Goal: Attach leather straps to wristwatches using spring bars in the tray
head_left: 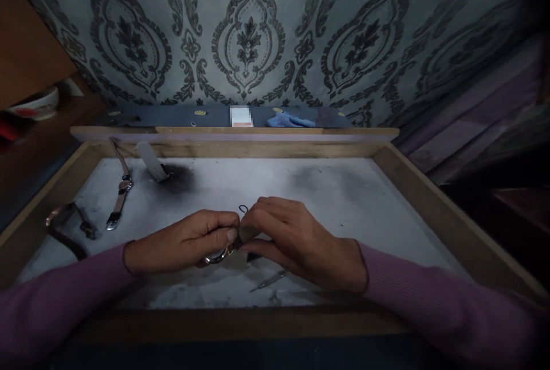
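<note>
While a watch (218, 256) is gripped between the thumb and fingers of the left hand (184, 244), its strap (247, 234) is pinched by the right hand (301, 238), close beside; no brand can be read, the dial being largely covered, and the pale card (241, 116) behind is blurred into blocks; yellow emblems (200, 113) are too small to be made out. The long axis is slanted from the case at lower left up toward the right fingers; which way the dial is faced cannot be told. Both hands are held above the white floor of a wooden tray (258, 149); a slim tool (270, 281) is seen below the right hand; a strapped wristwatch (125, 185), a dark-banded one (58, 224) and a white curved piece (151, 161) are set at left; blue cloth (290, 121) is laid beyond the tray, before patterned wallpaper (248, 43).
</note>
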The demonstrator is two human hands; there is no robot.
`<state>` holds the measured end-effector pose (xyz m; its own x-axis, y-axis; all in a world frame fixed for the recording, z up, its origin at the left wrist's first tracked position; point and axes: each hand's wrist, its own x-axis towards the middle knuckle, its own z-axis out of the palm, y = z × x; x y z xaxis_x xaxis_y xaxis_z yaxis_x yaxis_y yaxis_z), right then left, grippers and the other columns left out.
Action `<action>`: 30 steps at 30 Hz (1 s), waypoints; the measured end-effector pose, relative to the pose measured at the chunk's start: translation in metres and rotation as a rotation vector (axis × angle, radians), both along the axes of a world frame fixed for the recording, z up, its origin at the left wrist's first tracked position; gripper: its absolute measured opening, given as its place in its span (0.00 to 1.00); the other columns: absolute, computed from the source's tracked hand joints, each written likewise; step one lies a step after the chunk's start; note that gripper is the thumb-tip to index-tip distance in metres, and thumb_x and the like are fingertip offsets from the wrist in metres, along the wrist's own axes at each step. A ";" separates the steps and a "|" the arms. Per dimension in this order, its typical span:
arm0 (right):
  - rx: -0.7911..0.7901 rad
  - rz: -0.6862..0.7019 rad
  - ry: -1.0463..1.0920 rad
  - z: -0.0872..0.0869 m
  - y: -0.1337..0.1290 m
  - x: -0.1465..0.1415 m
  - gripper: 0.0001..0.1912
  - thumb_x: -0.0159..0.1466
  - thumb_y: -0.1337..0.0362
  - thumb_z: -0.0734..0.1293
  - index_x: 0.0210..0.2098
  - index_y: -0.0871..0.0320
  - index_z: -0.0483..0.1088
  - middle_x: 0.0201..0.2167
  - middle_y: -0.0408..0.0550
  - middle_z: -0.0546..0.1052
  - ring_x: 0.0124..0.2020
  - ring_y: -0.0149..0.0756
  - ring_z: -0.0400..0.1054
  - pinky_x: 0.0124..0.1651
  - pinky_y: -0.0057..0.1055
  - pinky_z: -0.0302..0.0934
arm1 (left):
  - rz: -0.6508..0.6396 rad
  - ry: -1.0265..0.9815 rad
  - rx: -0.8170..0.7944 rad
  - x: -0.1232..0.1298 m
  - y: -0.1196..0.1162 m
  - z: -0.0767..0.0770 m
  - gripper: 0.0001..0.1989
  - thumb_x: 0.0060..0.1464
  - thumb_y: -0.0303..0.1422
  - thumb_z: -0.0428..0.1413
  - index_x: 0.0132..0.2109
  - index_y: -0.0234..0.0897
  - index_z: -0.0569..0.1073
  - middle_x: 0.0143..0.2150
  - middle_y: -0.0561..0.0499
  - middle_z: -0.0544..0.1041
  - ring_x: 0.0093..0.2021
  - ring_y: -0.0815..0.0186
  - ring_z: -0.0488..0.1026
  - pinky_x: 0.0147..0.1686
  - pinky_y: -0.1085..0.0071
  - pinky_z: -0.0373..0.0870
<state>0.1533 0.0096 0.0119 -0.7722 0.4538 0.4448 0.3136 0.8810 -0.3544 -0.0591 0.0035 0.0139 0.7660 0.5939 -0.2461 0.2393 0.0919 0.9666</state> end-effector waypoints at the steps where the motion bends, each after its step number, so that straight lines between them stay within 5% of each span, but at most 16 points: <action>1: 0.011 0.001 0.002 0.001 0.000 0.000 0.13 0.72 0.60 0.57 0.35 0.61 0.64 0.28 0.46 0.72 0.29 0.31 0.63 0.32 0.28 0.59 | 0.001 -0.005 -0.003 0.000 0.000 0.000 0.13 0.66 0.39 0.44 0.36 0.35 0.64 0.26 0.59 0.57 0.22 0.75 0.53 0.20 0.79 0.54; 8: 0.039 -0.013 -0.023 0.003 -0.005 -0.001 0.17 0.72 0.64 0.54 0.29 0.59 0.63 0.24 0.44 0.69 0.26 0.30 0.61 0.29 0.27 0.56 | -0.012 0.054 0.088 0.002 -0.004 0.006 0.13 0.67 0.38 0.43 0.36 0.35 0.64 0.26 0.58 0.58 0.23 0.74 0.55 0.21 0.78 0.55; 13: -0.094 -0.003 0.001 0.002 -0.008 0.001 0.17 0.71 0.65 0.57 0.25 0.59 0.63 0.26 0.44 0.67 0.26 0.28 0.61 0.28 0.25 0.56 | -0.019 0.056 0.189 0.004 -0.006 0.007 0.13 0.66 0.35 0.42 0.33 0.37 0.61 0.25 0.58 0.57 0.24 0.73 0.54 0.23 0.76 0.55; 20: -0.335 0.077 0.069 0.006 -0.006 0.002 0.07 0.69 0.68 0.60 0.33 0.59 0.65 0.28 0.43 0.68 0.28 0.28 0.62 0.30 0.24 0.59 | -0.026 0.091 0.236 0.007 -0.006 0.009 0.12 0.65 0.35 0.43 0.33 0.36 0.62 0.26 0.57 0.59 0.26 0.72 0.57 0.26 0.74 0.56; 30: -0.381 0.103 0.040 0.002 0.000 0.005 0.07 0.68 0.68 0.62 0.32 0.58 0.60 0.28 0.41 0.67 0.28 0.28 0.62 0.30 0.24 0.57 | -0.023 0.113 0.203 0.007 -0.005 0.009 0.13 0.65 0.36 0.43 0.32 0.36 0.61 0.26 0.57 0.59 0.26 0.72 0.57 0.25 0.74 0.57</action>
<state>0.1587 0.0094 0.0139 -0.8077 0.5131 0.2903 0.2097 0.7103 -0.6719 -0.0518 -0.0016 0.0225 0.7540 0.6230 -0.2082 0.3470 -0.1086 0.9316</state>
